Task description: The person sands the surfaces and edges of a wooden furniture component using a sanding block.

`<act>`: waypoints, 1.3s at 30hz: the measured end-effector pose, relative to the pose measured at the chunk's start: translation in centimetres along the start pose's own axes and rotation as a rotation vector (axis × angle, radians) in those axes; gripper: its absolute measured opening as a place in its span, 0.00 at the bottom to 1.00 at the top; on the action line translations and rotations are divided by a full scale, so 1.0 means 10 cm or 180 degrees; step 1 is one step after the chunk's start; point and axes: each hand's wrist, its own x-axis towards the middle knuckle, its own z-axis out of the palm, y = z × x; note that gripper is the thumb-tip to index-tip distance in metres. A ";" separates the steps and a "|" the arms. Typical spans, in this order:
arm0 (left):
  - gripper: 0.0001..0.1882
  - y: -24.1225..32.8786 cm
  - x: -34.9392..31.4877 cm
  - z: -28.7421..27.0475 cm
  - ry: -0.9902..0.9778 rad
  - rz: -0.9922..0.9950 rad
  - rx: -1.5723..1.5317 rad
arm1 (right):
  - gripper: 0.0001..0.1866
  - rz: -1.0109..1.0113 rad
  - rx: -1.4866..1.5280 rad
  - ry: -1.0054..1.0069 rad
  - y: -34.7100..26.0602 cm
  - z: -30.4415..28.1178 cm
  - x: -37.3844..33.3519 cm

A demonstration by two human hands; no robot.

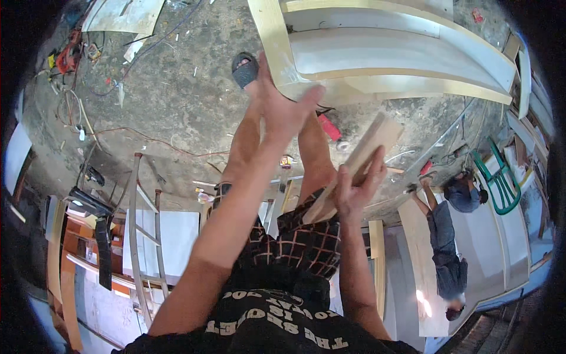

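Rough concrete floor (177, 100), littered with cables, lies below a pale wooden frame (377, 59) standing upright. Left hand (283, 109), fingers spread and released, presses flat against the frame's lower corner. Right hand (354, 186), just below the frame, is clenched around a light wooden board (359, 159) tilted toward it. Another person (448, 242) crouches well right of the frame.

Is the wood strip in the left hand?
No, the right hand holds the wood strip; the left hand is open, reaching toward the white panel frame.
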 end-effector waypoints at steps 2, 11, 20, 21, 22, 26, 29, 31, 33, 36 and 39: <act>0.57 -0.28 -0.14 0.08 0.0619 0.0422 0.0395 | 0.51 0.0121 0.0123 -0.0059 0.01 0.00 0.11; 0.30 -0.33 -0.22 0.05 0.1292 0.0511 0.0070 | 0.50 0.0126 0.0759 -0.0565 0.18 0.07 0.20; 0.47 -0.36 -0.26 0.72 0.1998 0.0651 0.0535 | 0.48 -0.0118 0.0946 -0.0508 0.66 -0.24 0.48; 0.47 -0.37 -0.26 0.67 0.1996 0.0678 0.0585 | 0.47 -0.0076 0.1033 -0.0450 0.69 -0.26 0.48; 0.44 -0.38 -0.26 0.64 0.1939 0.0759 0.0573 | 0.46 -0.0002 0.0997 -0.0483 0.69 -0.30 0.51; 0.27 -0.24 -0.23 0.25 0.2149 0.0678 0.0928 | 0.47 -0.0015 0.1146 -0.0596 0.75 -0.39 0.51; 0.20 0.05 0.17 -0.13 0.2269 0.0931 0.1303 | 0.48 0.0012 0.1090 -0.0682 0.75 -0.39 0.51; 0.18 0.14 0.31 -0.13 0.2030 0.1486 0.1591 | 0.48 0.0048 0.1101 -0.0680 0.78 -0.34 0.47; 0.17 0.17 0.34 -0.03 0.1422 0.1547 0.1721 | 0.48 0.0082 0.1092 -0.0686 0.82 -0.30 0.47; 0.19 0.06 0.10 0.28 0.1763 0.1194 0.1289 | 0.47 0.0300 0.1020 -0.0864 0.81 -0.29 0.44; 0.24 -0.13 -0.20 0.36 0.1690 0.1208 0.1249 | 0.45 0.0443 0.1259 -0.0868 0.78 -0.24 0.47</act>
